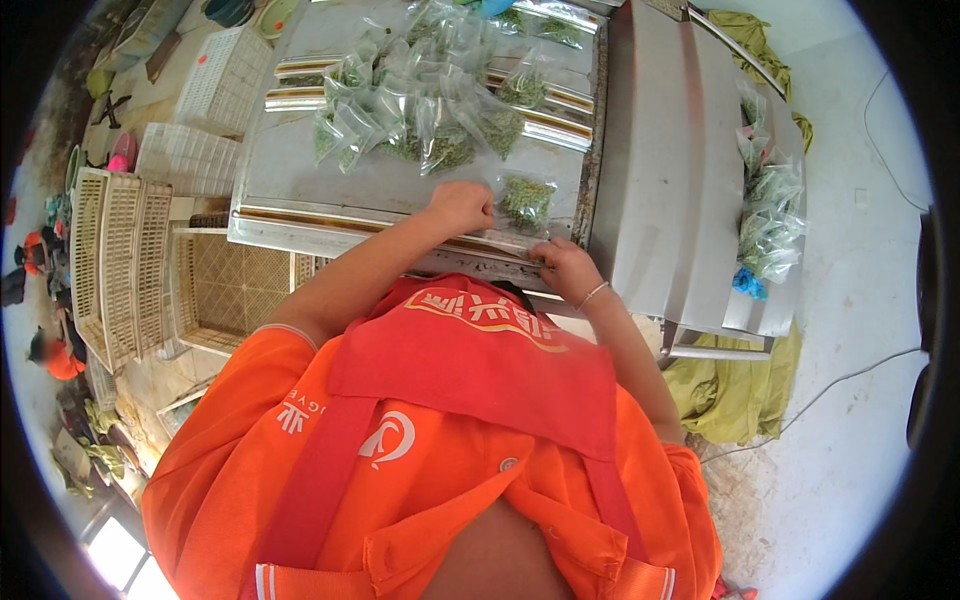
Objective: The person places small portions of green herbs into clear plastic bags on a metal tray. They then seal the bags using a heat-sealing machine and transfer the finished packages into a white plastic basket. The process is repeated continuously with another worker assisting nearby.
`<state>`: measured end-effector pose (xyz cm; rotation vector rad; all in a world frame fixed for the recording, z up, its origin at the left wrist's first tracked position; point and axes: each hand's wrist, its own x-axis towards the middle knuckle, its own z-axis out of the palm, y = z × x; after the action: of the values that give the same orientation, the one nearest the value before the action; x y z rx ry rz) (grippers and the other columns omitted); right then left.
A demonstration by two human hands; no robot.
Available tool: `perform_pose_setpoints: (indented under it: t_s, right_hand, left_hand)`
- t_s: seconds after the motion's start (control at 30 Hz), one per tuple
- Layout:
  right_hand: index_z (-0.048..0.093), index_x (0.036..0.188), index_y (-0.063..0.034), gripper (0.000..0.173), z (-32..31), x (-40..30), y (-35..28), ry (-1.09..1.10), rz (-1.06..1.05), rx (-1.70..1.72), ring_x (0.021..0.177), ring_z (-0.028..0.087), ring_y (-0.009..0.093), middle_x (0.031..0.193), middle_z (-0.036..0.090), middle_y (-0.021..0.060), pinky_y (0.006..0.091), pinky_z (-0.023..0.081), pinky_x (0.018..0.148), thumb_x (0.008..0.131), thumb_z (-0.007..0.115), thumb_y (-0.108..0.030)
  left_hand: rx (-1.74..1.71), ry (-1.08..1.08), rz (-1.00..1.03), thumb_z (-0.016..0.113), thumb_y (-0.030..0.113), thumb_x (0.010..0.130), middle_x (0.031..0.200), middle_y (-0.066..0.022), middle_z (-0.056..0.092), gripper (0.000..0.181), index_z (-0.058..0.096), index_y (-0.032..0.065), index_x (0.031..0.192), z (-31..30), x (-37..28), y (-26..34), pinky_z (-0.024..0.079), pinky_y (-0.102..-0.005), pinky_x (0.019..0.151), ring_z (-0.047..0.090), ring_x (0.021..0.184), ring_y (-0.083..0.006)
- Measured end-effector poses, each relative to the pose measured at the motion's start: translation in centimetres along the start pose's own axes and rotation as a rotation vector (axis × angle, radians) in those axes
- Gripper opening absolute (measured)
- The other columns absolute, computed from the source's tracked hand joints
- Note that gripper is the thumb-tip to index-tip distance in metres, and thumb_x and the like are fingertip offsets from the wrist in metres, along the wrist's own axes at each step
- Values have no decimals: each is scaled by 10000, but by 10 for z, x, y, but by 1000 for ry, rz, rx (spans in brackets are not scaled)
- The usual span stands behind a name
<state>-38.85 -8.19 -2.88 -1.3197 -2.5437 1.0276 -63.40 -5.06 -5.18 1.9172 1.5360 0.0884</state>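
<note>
My left hand [463,207] is curled into a loose fist over the front sealing bar [330,218] of a stainless steel vacuum packing machine. Whether its fingers hold anything is hidden. Just right of it, a clear plastic bag [526,202] of small green berries, perhaps green peppercorns, lies flat on the metal bed [281,169]. The bag's near end reaches over the bar, where my right hand [568,264] pinches its edge. Beyond my hands, several similar filled bags [446,139] are heaped across the bed and the middle sealing bars [559,133].
The machine's steel lid [660,165] stands at the right, with more filled bags [772,214] and a blue crumpled item [750,283] on its far side. Plastic crates [124,262] stand at the left. Yellow sheeting [731,397] hangs below the lid. People [60,360] are at the far left.
</note>
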Motion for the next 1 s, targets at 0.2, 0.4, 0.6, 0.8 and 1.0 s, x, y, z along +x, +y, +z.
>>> perform_pose_setpoints:
  t_s: [0.2, 0.4, 0.6, 0.8, 1.0]
  right_hand:
    - [623, 842, -86, 164, -2, 3, -5, 304, 28, -113, 816, 558, 300, 824, 570, 102, 385, 458, 728, 678, 635, -85]
    - [634, 799, -101, 110, 23, 11, -9, 383, -179, -111, 770, 526, 250, 772, 548, 59, 350, 433, 722, 690, 644, -112]
    - [641, 751, -109, 60, -8, -1, 9, 196, -106, -192, 718, 555, 256, 752, 560, 61, 367, 453, 657, 719, 593, -95]
    - [616, 986, -90, 247, -53, 96, -53, 425, 75, 199, 730, 586, 298, 968, 579, 138, 376, 485, 687, 742, 628, -124]
    - [515, 763, -39, 111, -31, 176, -47, 538, 27, -148, 691, 551, 346, 795, 520, 143, 408, 470, 632, 753, 599, -111]
  left_hand:
    - [-12, -18, 17, 631, 282, 648, 765, -59, 655, 187, 660, 149, 776, 0, -1, 0, 487, -380, 669, 628, 750, -248]
    - [51, -36, 52, 642, 418, 705, 710, -74, 628, 277, 633, 144, 748, -6, -18, -11, 460, -395, 598, 610, 687, -258]
    - [90, 161, 104, 612, 510, 723, 662, -71, 605, 374, 591, 138, 707, 6, -41, -26, 433, -411, 531, 594, 626, -270]
    - [-191, 269, -2, 588, 475, 778, 666, -76, 605, 357, 621, 119, 782, -10, -57, -18, 451, -374, 535, 586, 582, -250]
    - [-935, 161, -246, 541, 464, 840, 634, -54, 580, 433, 619, 39, 811, -41, -51, -9, 424, -276, 472, 505, 459, -125]
